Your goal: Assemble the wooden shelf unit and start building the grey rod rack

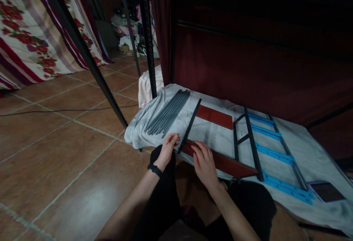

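Beside the near end of a thin black metal bar point(190, 125) is my left hand point(167, 148), its fingers curled together in a pinch. Whatever lies between those fingertips, if anything, is too small to make out. My right hand point(204, 162) rests over the near reddish-brown board point(228, 164), with its fingers loosely bent and apart. This board runs from the bar toward a black metal frame point(252, 141) on the right. Farther back, a second reddish-brown board point(215, 116) lies flat beside the same bar.
Several grey rods point(171, 112) lie bundled on a light grey cloth point(154, 114) to the left. Blue perforated strips point(274, 154) cross the frame at right, near a dark phone point(327, 191). A black post point(91, 61) slants down at left; a cable point(55, 111) crosses the tiled floor.
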Action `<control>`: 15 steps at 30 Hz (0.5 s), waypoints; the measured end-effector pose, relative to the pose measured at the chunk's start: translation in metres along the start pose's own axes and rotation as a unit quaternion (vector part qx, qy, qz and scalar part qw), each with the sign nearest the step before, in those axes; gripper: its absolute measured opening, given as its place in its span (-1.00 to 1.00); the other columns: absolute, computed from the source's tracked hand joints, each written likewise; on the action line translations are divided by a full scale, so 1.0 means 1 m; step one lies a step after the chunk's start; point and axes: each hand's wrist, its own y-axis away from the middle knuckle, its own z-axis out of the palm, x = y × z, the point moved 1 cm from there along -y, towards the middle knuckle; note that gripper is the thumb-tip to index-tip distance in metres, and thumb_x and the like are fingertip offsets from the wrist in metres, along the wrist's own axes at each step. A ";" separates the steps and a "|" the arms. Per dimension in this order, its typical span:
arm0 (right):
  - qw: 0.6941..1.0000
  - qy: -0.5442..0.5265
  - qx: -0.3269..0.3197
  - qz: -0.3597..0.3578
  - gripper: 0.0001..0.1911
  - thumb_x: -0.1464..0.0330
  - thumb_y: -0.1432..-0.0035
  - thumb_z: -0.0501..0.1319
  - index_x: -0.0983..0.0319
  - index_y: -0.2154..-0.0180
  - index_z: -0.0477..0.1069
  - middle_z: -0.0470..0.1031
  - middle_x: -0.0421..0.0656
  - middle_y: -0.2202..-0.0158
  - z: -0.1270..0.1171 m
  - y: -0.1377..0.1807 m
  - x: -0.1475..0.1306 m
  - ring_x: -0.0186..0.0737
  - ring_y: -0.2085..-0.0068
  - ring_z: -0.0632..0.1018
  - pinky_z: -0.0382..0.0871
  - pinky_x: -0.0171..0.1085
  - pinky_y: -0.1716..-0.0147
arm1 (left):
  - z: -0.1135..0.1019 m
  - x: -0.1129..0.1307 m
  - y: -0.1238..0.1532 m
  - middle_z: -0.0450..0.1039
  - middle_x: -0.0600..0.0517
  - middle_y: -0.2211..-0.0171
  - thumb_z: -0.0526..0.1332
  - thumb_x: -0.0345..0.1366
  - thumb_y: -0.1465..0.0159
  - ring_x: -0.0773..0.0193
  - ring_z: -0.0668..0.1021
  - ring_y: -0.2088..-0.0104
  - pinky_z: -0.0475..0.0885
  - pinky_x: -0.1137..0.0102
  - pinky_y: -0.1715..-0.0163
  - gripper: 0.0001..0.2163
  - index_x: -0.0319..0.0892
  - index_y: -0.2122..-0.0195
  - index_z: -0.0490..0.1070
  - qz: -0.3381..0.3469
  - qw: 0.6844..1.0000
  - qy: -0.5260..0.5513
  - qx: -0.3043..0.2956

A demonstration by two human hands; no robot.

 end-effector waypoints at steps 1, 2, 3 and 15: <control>1.000 -0.026 0.003 0.011 -0.54 0.43 -0.45 -0.05 0.13 -0.21 0.47 0.40 0.01 -0.36 0.005 0.017 0.004 -0.02 -0.41 0.36 0.25 0.11 -0.42 | -0.002 -0.011 0.003 0.47 0.06 0.39 0.37 -0.01 -0.16 0.28 0.49 0.37 0.37 0.40 0.32 -0.71 -0.15 0.32 0.49 -0.017 0.999 -0.014 0.040; 0.998 -0.057 -0.005 0.031 -0.55 0.42 -0.45 -0.04 0.12 -0.17 0.49 0.44 0.00 -0.32 0.012 0.036 0.009 -0.04 -0.37 0.41 0.29 0.09 -0.40 | -0.002 -0.022 0.007 0.43 0.08 0.45 0.39 -0.07 -0.14 0.29 0.46 0.41 0.35 0.41 0.35 -0.74 -0.15 0.38 0.46 -0.029 0.997 -0.028 0.061; 0.993 -0.094 -0.014 0.064 -0.58 0.41 -0.43 -0.03 0.11 -0.13 0.51 0.48 0.00 -0.28 0.020 0.054 0.015 -0.05 -0.32 0.47 0.33 0.07 -0.38 | -0.001 -0.034 0.010 0.39 0.10 0.48 0.42 -0.14 -0.11 0.30 0.44 0.44 0.33 0.41 0.37 -0.77 -0.15 0.42 0.43 -0.038 0.996 -0.038 0.073; 0.644 -0.506 0.234 0.524 -0.42 0.08 0.34 0.56 0.14 0.23 0.53 0.66 -0.14 0.26 0.052 0.175 0.142 -0.05 0.22 0.69 0.64 -0.07 0.15 | 0.010 -0.073 0.020 0.40 0.14 0.51 0.33 -0.44 -0.23 0.34 0.49 0.61 0.36 0.47 0.57 -0.86 -0.14 0.27 0.37 -0.134 0.984 -0.065 0.098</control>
